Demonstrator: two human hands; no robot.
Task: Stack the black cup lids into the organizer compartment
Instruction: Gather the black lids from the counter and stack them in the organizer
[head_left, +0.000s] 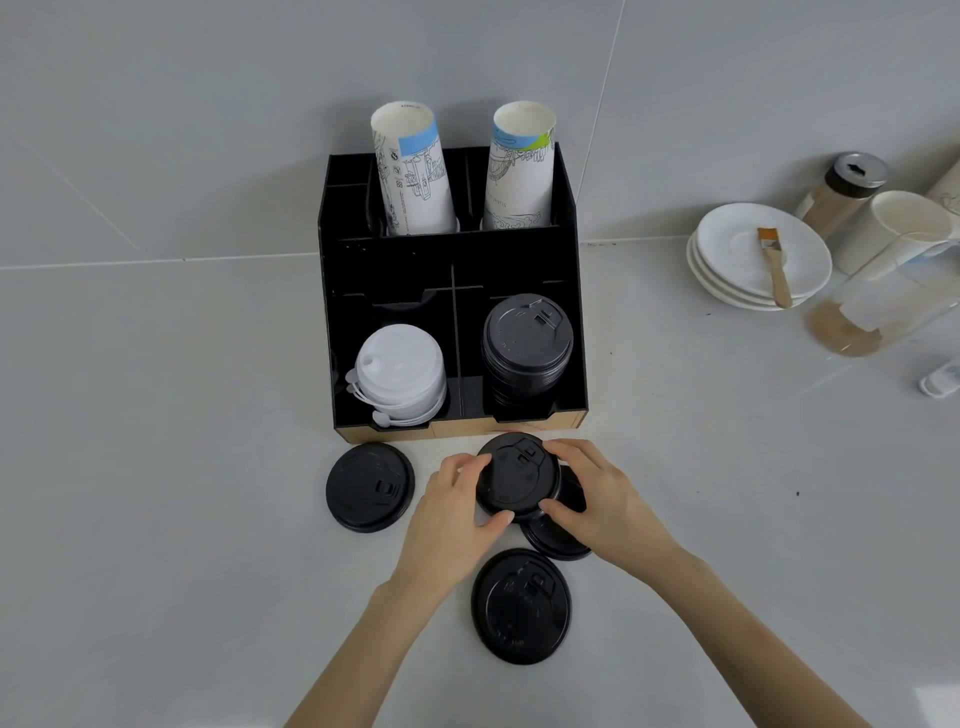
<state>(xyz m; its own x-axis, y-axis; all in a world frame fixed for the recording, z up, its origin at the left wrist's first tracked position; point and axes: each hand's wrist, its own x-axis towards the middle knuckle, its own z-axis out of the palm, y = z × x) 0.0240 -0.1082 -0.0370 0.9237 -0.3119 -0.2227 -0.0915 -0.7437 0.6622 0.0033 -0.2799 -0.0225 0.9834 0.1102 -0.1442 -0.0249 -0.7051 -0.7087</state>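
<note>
A black organizer (569, 291) stands against the wall. Its front right compartment holds a stack of black lids (527, 348); the front left holds white lids (400, 374). Just in front of the organizer, my left hand (452, 514) and my right hand (597, 499) together grip a small stack of black lids (517, 475) from both sides. Under my right hand, partly hidden, lies another black lid (553, 540). Loose black lids rest on the counter at the left (370, 487) and nearer to me (521, 605).
Two stacks of paper cups (413, 171) (519, 171) stand in the organizer's rear slots. At the right sit stacked white saucers (727, 254) with a brush (774, 265), a shaker jar (844, 192), a white cup (893, 228) and a glass pitcher (878, 312).
</note>
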